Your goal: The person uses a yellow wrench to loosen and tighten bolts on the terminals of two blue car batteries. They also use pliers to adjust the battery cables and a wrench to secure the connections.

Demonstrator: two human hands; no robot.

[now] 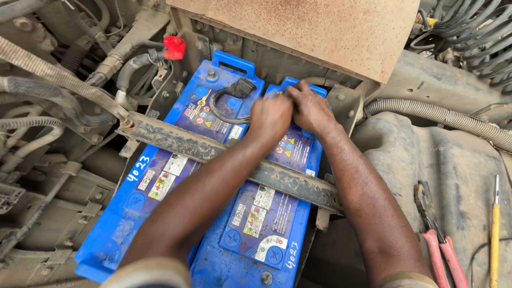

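Two blue batteries lie side by side in a vehicle bay, the left battery (160, 181) and the right battery (266, 224). A rusty metal hold-down bar (176, 140) crosses both. My left hand (270, 114) and my right hand (309, 109) meet at the far end of the right battery, fingers closed around its terminal area. What they grip is hidden under the hands. A black cable (221, 104) with a black clamp loops across the left battery's far end toward my hands. A red terminal cap (174, 48) hangs on a cable beyond the left battery.
A rusty box cover (320, 32) overhangs the batteries' far end. Red-handled pliers (437, 240) and a yellow-handled screwdriver (495, 234) lie on the dusty grey panel at right. A corrugated hose (437, 114) runs along the right, with hoses and wiring at left.
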